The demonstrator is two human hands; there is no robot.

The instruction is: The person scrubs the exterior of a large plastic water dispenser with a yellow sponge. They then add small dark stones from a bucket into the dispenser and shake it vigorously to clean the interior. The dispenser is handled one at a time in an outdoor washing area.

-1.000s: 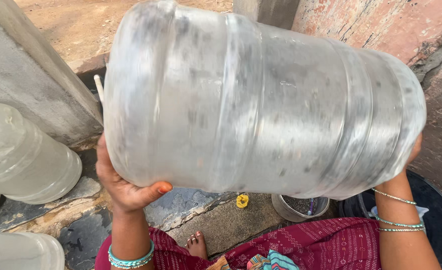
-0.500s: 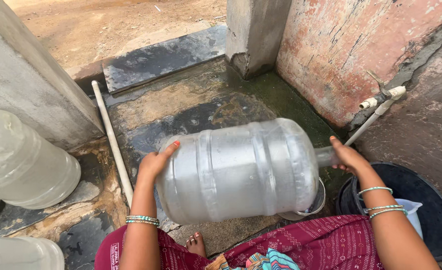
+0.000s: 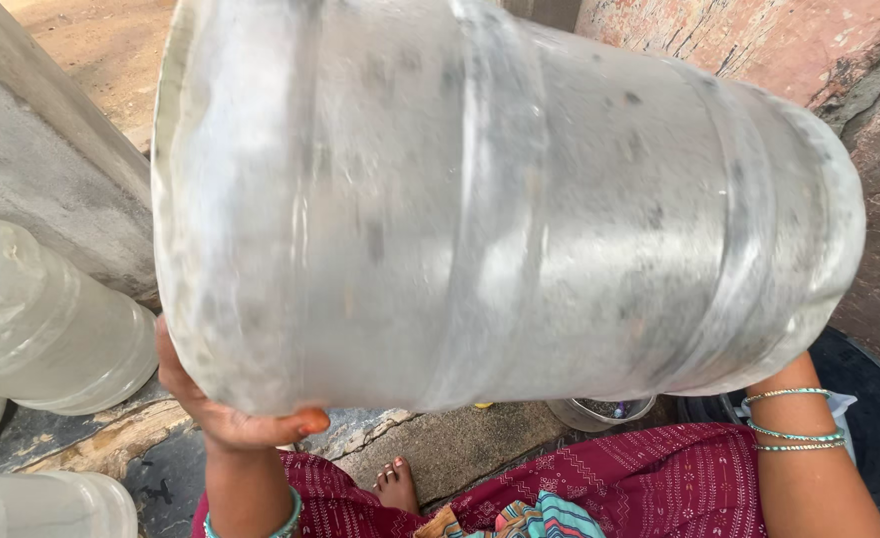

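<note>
Clear, scuffed plastic filled nearly the whole view: you held the big water jug [image 3: 500, 199] on its side, lifted close to your face, its flat base toward nine o'clock and its shoulder tapering toward three o'clock. Your left hand [image 3: 223, 408] sat under the base edge at seven o'clock, palm up, thumb and fingers curled and clamped on the rim, likely because that end needed cradling from below. Your right hand was hidden behind the jug's narrow end; only the right wrist with its bangles [image 3: 794, 418] showed at four o'clock, so I cannot tell how those fingers lay, though the arm's line suggests they steadied the neck.

Outward from the jug, more clear jugs [image 3: 46, 329] lay stacked at nine o'clock against a grey concrete wall [image 3: 41, 169]. Just beneath the jug, at six o'clock, a small metal bowl [image 3: 599, 410] rested on the wet stone floor [image 3: 460, 448], near your bare foot [image 3: 397, 485]. A dark tub [image 3: 874, 408] stood at four o'clock, beside the weathered reddish wall [image 3: 759, 40].
</note>
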